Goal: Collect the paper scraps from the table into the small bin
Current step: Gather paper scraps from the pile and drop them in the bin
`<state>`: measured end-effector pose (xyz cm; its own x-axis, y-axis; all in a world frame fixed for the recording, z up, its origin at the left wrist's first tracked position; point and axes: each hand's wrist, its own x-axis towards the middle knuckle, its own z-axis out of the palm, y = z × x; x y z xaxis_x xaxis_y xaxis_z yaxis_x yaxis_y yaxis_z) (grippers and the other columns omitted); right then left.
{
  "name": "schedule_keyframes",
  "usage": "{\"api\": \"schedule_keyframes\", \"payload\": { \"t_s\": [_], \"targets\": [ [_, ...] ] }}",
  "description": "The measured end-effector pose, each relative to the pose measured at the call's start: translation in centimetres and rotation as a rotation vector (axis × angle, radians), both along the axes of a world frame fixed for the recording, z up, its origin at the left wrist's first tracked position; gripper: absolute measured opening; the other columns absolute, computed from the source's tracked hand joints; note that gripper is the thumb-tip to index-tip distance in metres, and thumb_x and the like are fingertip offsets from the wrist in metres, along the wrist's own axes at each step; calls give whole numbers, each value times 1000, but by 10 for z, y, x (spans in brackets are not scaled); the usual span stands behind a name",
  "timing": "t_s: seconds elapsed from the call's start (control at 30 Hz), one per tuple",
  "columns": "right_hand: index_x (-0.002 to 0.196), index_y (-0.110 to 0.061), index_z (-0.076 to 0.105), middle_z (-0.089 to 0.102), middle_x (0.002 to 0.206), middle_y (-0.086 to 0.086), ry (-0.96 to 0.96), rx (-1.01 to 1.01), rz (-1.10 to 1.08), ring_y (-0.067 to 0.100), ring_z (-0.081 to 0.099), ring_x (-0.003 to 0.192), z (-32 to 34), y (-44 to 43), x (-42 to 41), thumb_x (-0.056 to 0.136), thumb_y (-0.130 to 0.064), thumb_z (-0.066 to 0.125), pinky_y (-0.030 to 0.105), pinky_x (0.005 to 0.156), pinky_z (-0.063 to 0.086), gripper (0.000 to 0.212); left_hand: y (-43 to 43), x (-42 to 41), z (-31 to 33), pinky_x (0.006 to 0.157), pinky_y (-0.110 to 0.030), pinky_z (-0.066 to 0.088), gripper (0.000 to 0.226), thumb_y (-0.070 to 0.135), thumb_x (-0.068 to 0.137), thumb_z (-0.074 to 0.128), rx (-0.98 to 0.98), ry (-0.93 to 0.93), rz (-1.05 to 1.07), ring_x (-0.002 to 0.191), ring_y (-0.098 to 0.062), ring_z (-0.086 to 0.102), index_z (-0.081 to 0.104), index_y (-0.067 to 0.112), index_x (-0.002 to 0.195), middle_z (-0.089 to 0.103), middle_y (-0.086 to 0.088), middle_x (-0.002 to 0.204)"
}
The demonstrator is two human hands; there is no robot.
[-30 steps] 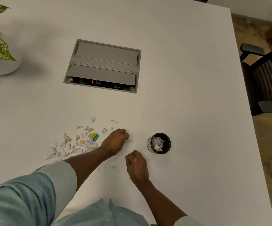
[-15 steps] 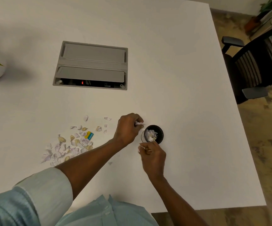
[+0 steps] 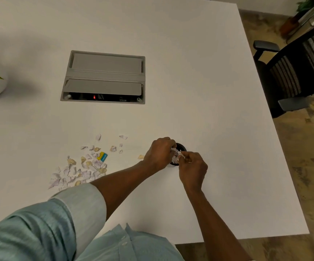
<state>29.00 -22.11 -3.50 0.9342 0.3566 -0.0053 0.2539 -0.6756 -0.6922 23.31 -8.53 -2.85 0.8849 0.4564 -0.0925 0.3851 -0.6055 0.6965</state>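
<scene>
Fingers (image 3: 173, 147) of both hands are bunched up right over the small bin (image 3: 181, 147), left hand (image 3: 160, 153) and right hand (image 3: 193, 165) each pinching white paper scraps (image 3: 177, 154). Most of the scrap pile (image 3: 80, 168) sits on the tabletop (image 3: 199, 91), well left of the bin.

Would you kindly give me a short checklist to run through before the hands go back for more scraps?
1. Left hand over the small bin: ok.
2. Right hand over the bin: ok.
3. Scraps released from both hands: cannot tell; white paper shows between them.
4. Bin upright: ok.
5. Table cleared: not ok; scrap pile remains left of the bin.
</scene>
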Motion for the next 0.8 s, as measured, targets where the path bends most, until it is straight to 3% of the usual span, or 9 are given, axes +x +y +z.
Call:
{"api": "schedule_keyframes", "payload": {
  "t_s": [0.13, 0.33, 0.47, 0.6, 0.7, 0.8],
  "targets": [
    [98, -9, 78, 75, 90, 5, -22, 29, 14, 18, 69, 75, 2, 5, 1, 90, -8, 72, 29, 70, 56, 10, 0, -1, 1, 74, -42, 55, 12, 20, 92, 63, -20, -5, -18, 79, -21, 65, 72, 13, 97, 73, -2, 88],
    [98, -10, 77, 75, 92, 2, -87, 86, 45, 15, 70, 80, 5, 8, -7, 90, -3, 69, 3, 68, 43, 13, 10, -23, 4, 77, -38, 58, 16, 29, 97, 61, 22, -42, 99, 89, -13, 68, 72, 23, 107, 75, 8, 99],
    [91, -13, 75, 70, 87, -3, -182, 173, 156, 7, 62, 71, 7, 13, -23, 90, -2, 70, 10, 63, 47, 12, 28, -61, -11, 75, -40, 57, 10, 23, 98, 61, 79, 0, 193, 92, -15, 64, 70, 21, 104, 72, 7, 99],
    [95, -15, 75, 69, 95, -5, -140, 216, 359, 7, 64, 79, -7, 16, -46, 88, 3, 68, 19, 60, 53, 21, 47, -124, -39, 77, -41, 59, 23, 18, 95, 65, 196, 173, 152, 109, -22, 63, 67, 17, 118, 69, -1, 120],
    [99, -17, 75, 66, 97, -8, -79, 149, 461, 4, 63, 80, -19, 21, -58, 90, 1, 66, 22, 62, 54, 22, 50, -171, -61, 94, -44, 58, 42, 14, 92, 67, 288, 328, 30, 134, -29, 55, 62, 9, 134, 58, -10, 146],
    [110, -15, 73, 63, 102, -6, -30, 0, 584, 8, 63, 87, -37, 27, -68, 92, -6, 62, 29, 70, 56, 23, 46, -208, -81, 120, -46, 36, 64, 13, 95, 64, 309, 398, -68, 156, -29, 20, 39, 4, 153, 24, -14, 168]
  ]
}}
